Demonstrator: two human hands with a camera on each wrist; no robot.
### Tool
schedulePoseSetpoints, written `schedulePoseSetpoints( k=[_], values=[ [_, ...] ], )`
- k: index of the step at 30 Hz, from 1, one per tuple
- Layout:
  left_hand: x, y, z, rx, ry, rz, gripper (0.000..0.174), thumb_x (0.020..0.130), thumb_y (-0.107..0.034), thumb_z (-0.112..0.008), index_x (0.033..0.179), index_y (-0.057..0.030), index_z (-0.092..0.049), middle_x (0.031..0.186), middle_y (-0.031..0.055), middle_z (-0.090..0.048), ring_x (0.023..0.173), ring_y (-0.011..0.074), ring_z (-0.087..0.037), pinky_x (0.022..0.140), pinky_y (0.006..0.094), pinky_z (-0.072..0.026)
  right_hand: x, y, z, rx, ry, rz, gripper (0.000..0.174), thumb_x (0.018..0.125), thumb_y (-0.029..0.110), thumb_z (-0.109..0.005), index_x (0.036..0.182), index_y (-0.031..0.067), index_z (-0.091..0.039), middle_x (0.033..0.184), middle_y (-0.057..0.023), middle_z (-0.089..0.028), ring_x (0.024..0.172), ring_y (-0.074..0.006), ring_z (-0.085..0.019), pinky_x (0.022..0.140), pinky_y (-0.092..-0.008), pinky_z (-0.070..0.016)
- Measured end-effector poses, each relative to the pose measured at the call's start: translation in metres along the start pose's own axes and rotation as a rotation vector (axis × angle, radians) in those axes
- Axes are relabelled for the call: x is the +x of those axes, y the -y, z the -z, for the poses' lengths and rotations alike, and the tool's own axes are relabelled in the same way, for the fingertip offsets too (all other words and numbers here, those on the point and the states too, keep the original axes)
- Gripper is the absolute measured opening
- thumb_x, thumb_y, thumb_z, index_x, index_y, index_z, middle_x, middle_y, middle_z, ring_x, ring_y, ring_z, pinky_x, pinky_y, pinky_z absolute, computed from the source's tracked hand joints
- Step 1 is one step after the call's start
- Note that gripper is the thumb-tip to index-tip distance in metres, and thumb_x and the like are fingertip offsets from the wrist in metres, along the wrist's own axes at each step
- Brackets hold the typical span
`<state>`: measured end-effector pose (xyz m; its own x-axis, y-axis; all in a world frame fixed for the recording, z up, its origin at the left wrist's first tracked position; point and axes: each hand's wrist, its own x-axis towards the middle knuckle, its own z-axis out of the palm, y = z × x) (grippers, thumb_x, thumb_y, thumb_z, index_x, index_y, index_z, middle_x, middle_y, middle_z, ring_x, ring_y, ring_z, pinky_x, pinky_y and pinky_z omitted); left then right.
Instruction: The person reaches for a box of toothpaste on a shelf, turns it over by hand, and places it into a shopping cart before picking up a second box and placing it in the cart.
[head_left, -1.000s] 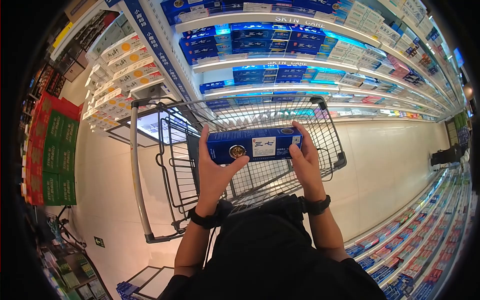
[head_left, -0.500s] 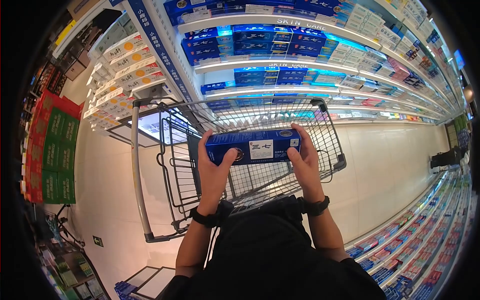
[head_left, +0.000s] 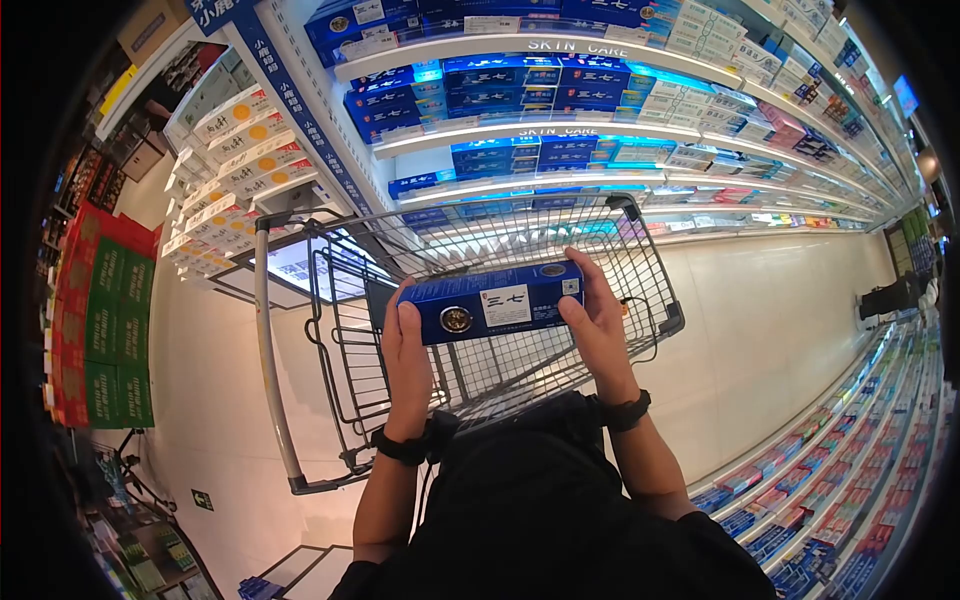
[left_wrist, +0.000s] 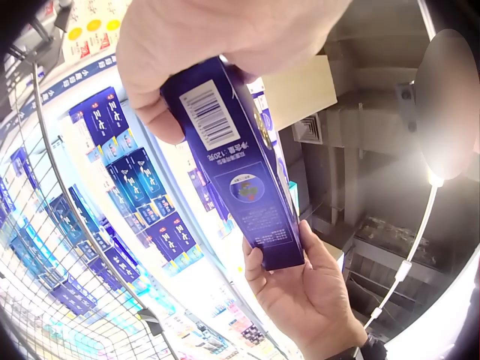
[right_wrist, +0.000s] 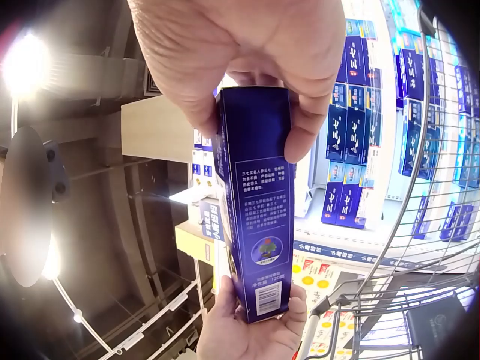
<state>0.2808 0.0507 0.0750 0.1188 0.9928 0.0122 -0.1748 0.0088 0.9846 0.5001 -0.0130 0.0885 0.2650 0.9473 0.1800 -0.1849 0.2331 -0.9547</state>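
Both hands hold a long dark-blue box [head_left: 506,302] by its ends, above a wire shopping cart [head_left: 480,380]. The left hand [head_left: 408,360] grips the left end and the right hand [head_left: 598,325] the right end, its thumb on the front. The front has a white label and a round gold emblem. In the left wrist view, a barcode shows on the box [left_wrist: 238,165] between the left hand [left_wrist: 217,45] and the right hand [left_wrist: 304,292]. The right wrist view shows small print on the box [right_wrist: 259,195], with the right hand [right_wrist: 247,52] at its upper end.
Shelves [head_left: 600,60] packed with blue and white boxes run along the far side. White boxes with orange dots [head_left: 235,150] are stacked at the left, near red and green cartons [head_left: 105,320]. More shelving [head_left: 840,470] stands at the lower right. A figure in dark clothing [head_left: 890,298] is down the aisle.
The box and both hands have shifted left and slightly down, the box tilting with its left end lower. The left thumb has moved off the emblem toward the left end. Both hands still hold it.
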Motion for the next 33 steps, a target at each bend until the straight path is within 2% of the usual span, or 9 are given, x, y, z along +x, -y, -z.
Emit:
schedulePoseSetpoints(
  k=[4, 7, 8, 12, 20, 23, 26, 29, 33],
  values=[
    [-0.003, -0.004, -0.002, -0.165, 0.003, 0.092, 0.054, 0.102, -0.044, -0.039, 0.135, -0.0019, -0.042, 0.113, 0.0087, -0.054, 0.106, 0.0135, -0.052, 0.091, 0.0261, -0.0422, -0.002, 0.001, 0.000, -0.034, 0.017, -0.058, 0.067, 0.093, 0.032, -0.060, 0.143, -0.0017, -0.032, 0.135, -0.0161, -0.046, 0.125, -0.0224, -0.044, 0.105, -0.0338, -0.0340],
    [-0.007, -0.007, -0.005, -0.126, -0.001, 0.124, 0.053, 0.102, -0.043, -0.039, 0.135, -0.0020, -0.041, 0.118, 0.0098, -0.051, 0.108, 0.0155, -0.052, 0.092, 0.0280, -0.0430, -0.004, 0.000, -0.003, -0.211, -0.025, -0.062, 0.069, 0.095, 0.038, -0.055, 0.143, -0.0041, -0.029, 0.135, -0.0191, -0.046, 0.126, -0.0237, -0.044, 0.105, -0.0342, -0.0340],
    [-0.007, -0.006, -0.005, -0.088, 0.011, 0.127, 0.053, 0.102, -0.042, -0.040, 0.136, -0.0020, -0.039, 0.119, 0.0102, -0.051, 0.109, 0.0163, -0.051, 0.093, 0.0285, -0.0426, -0.004, 0.003, -0.009, -0.354, -0.052, 0.001, 0.071, 0.096, 0.041, -0.052, 0.144, -0.0054, -0.028, 0.133, -0.0225, -0.047, 0.125, -0.0265, -0.045, 0.104, -0.0353, -0.0346],
    [-0.008, 0.002, -0.006, -0.060, -0.002, 0.072, 0.052, 0.102, -0.041, -0.041, 0.135, -0.0012, -0.040, 0.119, 0.0111, -0.051, 0.108, 0.0165, -0.051, 0.093, 0.0279, -0.0419, -0.004, 0.007, -0.014, -0.440, -0.049, 0.023, 0.071, 0.097, 0.042, -0.049, 0.145, -0.0047, -0.025, 0.128, -0.0264, -0.052, 0.121, -0.0310, -0.050, 0.103, -0.0369, -0.0361],
    [-0.009, 0.006, -0.002, 0.020, -0.003, 0.059, 0.052, 0.101, -0.041, -0.041, 0.134, -0.0009, -0.041, 0.120, 0.0126, -0.050, 0.109, 0.0170, -0.051, 0.096, 0.0282, -0.0398, -0.008, 0.009, -0.013, -0.455, -0.047, 0.035, 0.069, 0.097, 0.040, -0.049, 0.147, -0.0019, -0.024, 0.128, -0.0249, -0.052, 0.120, -0.0297, -0.050, 0.102, -0.0364, -0.0361],
    [-0.012, 0.002, -0.004, 0.036, 0.013, 0.076, 0.052, 0.101, -0.041, -0.042, 0.135, -0.0015, -0.041, 0.120, 0.0129, -0.050, 0.104, 0.0167, -0.054, 0.086, 0.0274, -0.0464, -0.010, 0.007, -0.012, -0.435, -0.045, 0.027, 0.068, 0.097, 0.039, -0.049, 0.147, -0.0003, -0.025, 0.128, -0.0235, -0.052, 0.119, -0.0286, -0.050, 0.102, -0.0360, -0.0360],
    [-0.012, -0.006, -0.005, 0.011, 0.053, 0.148, 0.049, 0.102, -0.039, -0.039, 0.137, -0.0060, -0.035, 0.113, 0.0100, -0.053, 0.092, 0.0161, -0.057, 0.069, 0.0290, -0.0502, -0.012, 0.005, -0.010, -0.439, -0.052, 0.031, 0.067, 0.098, 0.038, -0.049, 0.147, -0.0005, -0.025, 0.129, -0.0227, -0.051, 0.119, -0.0278, -0.050, 0.102, -0.0361, -0.0362],
    [-0.011, -0.012, -0.002, -0.064, 0.099, 0.181, 0.052, 0.100, -0.040, -0.044, 0.136, -0.0021, -0.038, 0.111, 0.0110, -0.054, 0.084, 0.0143, -0.060, 0.058, 0.0246, -0.0498, -0.013, -0.006, -0.007, -0.458, -0.096, 0.077, 0.067, 0.097, 0.037, -0.051, 0.146, -0.0016, -0.027, 0.130, -0.0220, -0.051, 0.119, -0.0266, -0.050, 0.101, -0.0357, -0.0370],
    [-0.011, -0.022, -0.005, -0.137, 0.116, 0.183, 0.051, 0.101, -0.038, -0.044, 0.137, -0.0018, -0.038, 0.103, 0.0096, -0.057, 0.077, 0.0141, -0.058, 0.060, 0.0259, -0.0489, -0.015, -0.005, -0.001, -0.357, -0.099, -0.010, 0.065, 0.096, 0.037, -0.055, 0.143, -0.0030, -0.032, 0.125, -0.0190, -0.055, 0.116, -0.0230, -0.052, 0.099, -0.0335, -0.0394]
  ],
)
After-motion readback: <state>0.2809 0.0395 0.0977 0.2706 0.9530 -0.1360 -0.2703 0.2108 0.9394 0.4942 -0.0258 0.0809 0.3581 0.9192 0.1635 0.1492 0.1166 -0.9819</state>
